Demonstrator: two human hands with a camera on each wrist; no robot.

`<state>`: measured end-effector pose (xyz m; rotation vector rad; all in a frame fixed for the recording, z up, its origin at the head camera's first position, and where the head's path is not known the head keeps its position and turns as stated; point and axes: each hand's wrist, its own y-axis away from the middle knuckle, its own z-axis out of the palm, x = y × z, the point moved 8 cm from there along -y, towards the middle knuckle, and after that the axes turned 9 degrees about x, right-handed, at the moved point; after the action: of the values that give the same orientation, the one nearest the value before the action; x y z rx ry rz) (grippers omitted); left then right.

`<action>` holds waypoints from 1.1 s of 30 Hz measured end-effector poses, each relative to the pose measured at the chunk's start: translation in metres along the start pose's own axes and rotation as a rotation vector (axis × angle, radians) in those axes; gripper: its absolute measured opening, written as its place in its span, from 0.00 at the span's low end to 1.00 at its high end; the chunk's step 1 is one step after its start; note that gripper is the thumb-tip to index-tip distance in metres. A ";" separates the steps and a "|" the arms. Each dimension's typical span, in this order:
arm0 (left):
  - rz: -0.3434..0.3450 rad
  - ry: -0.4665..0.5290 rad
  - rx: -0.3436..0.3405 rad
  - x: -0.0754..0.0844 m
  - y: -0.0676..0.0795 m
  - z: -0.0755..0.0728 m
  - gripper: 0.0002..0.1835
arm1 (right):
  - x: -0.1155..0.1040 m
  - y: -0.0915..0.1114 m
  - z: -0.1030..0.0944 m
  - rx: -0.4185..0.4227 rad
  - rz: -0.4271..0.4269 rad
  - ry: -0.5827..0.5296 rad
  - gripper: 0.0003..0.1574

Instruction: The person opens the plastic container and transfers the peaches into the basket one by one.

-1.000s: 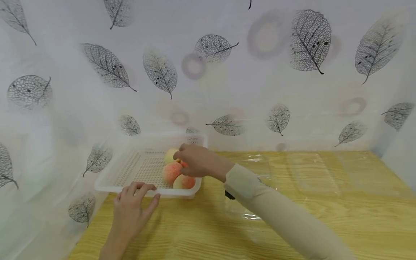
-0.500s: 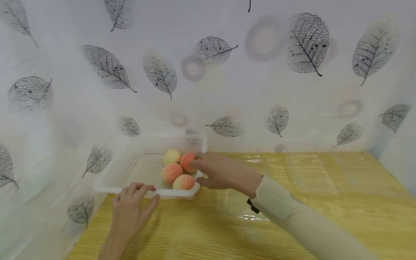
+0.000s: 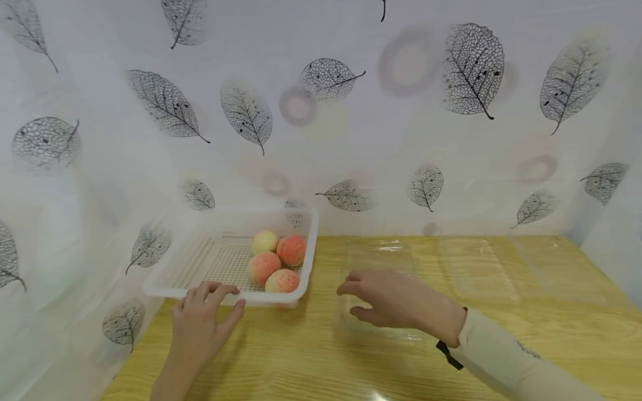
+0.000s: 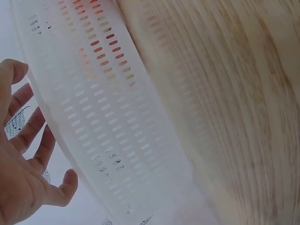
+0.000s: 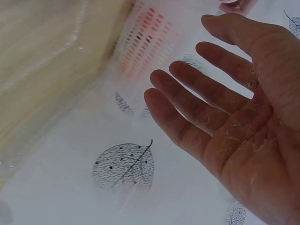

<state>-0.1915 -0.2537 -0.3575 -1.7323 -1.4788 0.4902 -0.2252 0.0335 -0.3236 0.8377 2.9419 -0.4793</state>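
A white plastic basket [image 3: 310,253] with slotted sides stands at the left of the table in the head view. Several red-and-yellow peaches lie together in its right part, among them a redder peach [image 3: 291,250] and a paler peach [image 3: 264,242]. My left hand [image 3: 200,323] rests its fingertips on the basket's near rim, fingers spread and loosely bent. The left wrist view has those fingers at the rim beside the slotted wall [image 4: 108,122]. To the right of the basket my right hand [image 3: 383,298] hovers over the table, holding nothing. Its palm and parted fingers show in the right wrist view.
Clear plastic pieces lie flat on the wood-grain table [image 3: 301,356]: one partly under the right hand [image 3: 383,298], another clear sheet [image 3: 481,270] farther right. A white leaf-patterned curtain [image 3: 351,150] hangs behind the table and along its sides.
My right hand has drawn back from the peaches and moved right and nearer, out of the basket, leaving the redder peach inside. My left hand has stayed at the rim.
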 end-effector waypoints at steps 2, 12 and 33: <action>-0.001 0.000 -0.002 0.000 0.000 0.000 0.11 | 0.001 0.012 0.003 -0.014 0.016 -0.006 0.18; 0.007 0.001 0.007 0.002 -0.001 -0.001 0.12 | 0.000 0.057 0.020 0.027 -0.040 0.052 0.12; -0.020 0.011 -0.005 0.001 0.002 0.002 0.11 | 0.015 0.087 0.029 0.180 -0.027 0.114 0.18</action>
<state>-0.1913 -0.2522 -0.3597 -1.7197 -1.4899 0.4662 -0.1937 0.1023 -0.3774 0.8705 3.0526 -0.7311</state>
